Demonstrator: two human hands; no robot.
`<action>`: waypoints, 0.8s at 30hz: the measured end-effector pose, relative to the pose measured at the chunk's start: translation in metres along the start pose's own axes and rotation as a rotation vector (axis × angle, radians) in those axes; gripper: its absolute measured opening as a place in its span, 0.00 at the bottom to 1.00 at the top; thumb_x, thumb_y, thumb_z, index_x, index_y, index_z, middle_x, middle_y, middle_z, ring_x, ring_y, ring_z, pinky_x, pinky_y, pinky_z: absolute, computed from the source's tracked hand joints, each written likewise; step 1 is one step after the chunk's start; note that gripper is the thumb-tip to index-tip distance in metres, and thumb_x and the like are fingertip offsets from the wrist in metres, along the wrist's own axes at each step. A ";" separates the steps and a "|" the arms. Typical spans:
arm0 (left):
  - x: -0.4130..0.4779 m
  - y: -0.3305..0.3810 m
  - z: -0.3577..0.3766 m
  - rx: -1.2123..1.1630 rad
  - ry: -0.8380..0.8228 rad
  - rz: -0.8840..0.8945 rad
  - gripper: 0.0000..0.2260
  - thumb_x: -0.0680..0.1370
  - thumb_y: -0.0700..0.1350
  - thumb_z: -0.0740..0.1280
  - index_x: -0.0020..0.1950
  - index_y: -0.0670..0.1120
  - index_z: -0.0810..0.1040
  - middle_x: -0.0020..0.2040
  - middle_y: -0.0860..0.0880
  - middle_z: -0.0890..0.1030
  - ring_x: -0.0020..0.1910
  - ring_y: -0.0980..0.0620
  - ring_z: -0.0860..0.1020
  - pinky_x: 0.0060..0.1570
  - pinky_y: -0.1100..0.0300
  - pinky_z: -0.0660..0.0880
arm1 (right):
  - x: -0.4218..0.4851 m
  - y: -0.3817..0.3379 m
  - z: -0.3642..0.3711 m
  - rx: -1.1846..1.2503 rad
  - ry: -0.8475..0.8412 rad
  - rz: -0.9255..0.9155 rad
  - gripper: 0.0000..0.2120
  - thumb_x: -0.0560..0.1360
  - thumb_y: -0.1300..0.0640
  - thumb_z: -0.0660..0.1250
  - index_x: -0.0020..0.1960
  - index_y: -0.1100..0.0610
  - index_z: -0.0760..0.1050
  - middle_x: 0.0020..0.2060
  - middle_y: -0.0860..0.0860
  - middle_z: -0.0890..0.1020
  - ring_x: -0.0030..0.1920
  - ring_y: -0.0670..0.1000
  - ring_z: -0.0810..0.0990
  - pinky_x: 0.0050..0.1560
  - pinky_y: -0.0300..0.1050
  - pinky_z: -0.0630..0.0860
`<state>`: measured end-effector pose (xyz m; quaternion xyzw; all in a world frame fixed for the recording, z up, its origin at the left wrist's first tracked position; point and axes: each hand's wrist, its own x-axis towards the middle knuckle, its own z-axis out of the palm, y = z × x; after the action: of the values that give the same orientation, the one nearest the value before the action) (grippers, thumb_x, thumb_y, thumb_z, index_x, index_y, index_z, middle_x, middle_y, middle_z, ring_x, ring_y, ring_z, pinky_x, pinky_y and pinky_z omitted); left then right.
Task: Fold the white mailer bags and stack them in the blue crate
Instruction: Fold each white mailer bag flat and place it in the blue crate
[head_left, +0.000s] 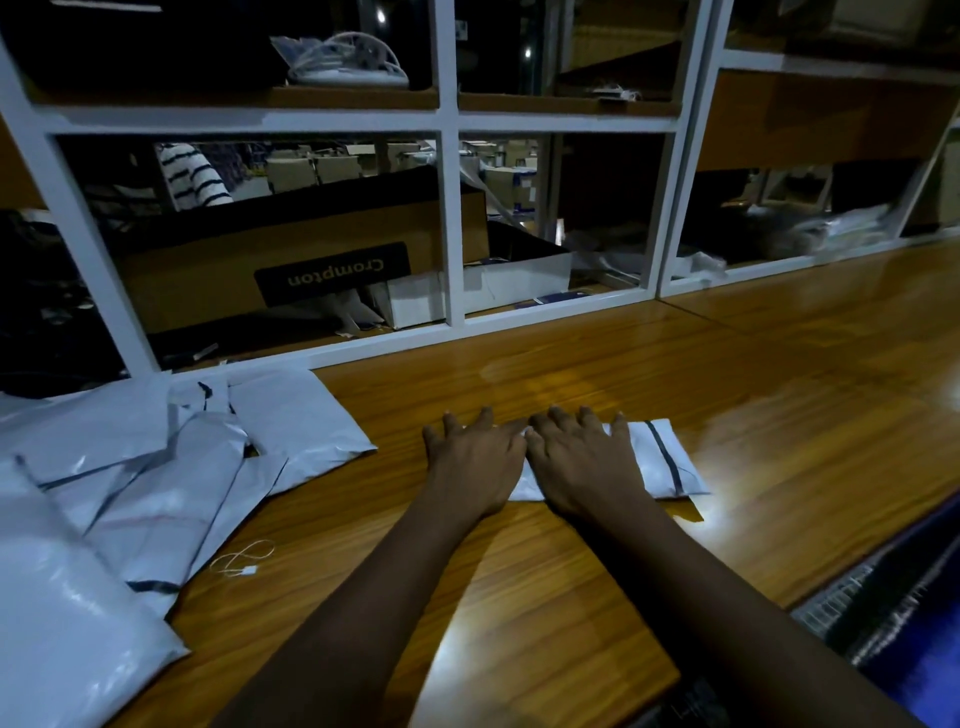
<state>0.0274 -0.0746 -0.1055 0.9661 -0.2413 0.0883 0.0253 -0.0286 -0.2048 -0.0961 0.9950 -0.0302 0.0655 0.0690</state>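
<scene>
Dim overall, cool blue cast. Hard glare on table (519, 644) at bottom centre, and again just right of the folded bag (670, 457). Dark shadow under its near edge. Soft sheen on loose bags (130, 467) at left. Bays of shelf (452, 218) mostly black, contents murky. Wide-angle bends shelf frame toward edges. Lower right, crate (909, 649) smeared and soft.

Glossy wooden desk (779, 415), with a thin white string and tag (244, 558) lying toward its left. Behind, a white shelf frame (451, 228) holding a brown cardboard box (208, 280) labelled "Crompton" upside down, a small white box (415, 304) just beside.
</scene>
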 end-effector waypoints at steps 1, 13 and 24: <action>0.002 0.000 -0.001 -0.031 -0.018 -0.018 0.20 0.85 0.55 0.46 0.77 0.64 0.58 0.79 0.45 0.60 0.74 0.28 0.59 0.69 0.29 0.55 | 0.002 0.000 0.001 -0.022 0.027 -0.001 0.37 0.75 0.46 0.36 0.68 0.57 0.75 0.67 0.61 0.77 0.64 0.68 0.75 0.64 0.76 0.63; -0.004 0.001 -0.009 -0.124 -0.054 -0.057 0.20 0.84 0.56 0.46 0.76 0.61 0.64 0.79 0.48 0.61 0.78 0.37 0.52 0.70 0.29 0.46 | -0.013 0.018 0.015 0.036 0.009 0.022 0.46 0.69 0.30 0.22 0.79 0.40 0.57 0.78 0.50 0.63 0.75 0.65 0.61 0.72 0.70 0.50; -0.017 0.003 -0.012 -0.117 -0.008 0.129 0.21 0.83 0.61 0.47 0.77 0.64 0.58 0.77 0.56 0.62 0.73 0.44 0.63 0.68 0.36 0.58 | -0.030 0.020 0.012 0.043 0.108 0.137 0.41 0.70 0.35 0.30 0.79 0.43 0.57 0.78 0.53 0.64 0.76 0.70 0.55 0.71 0.72 0.50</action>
<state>0.0093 -0.0682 -0.0971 0.9457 -0.3080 0.0716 0.0752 -0.0586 -0.2252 -0.1098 0.9868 -0.0933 0.1243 0.0444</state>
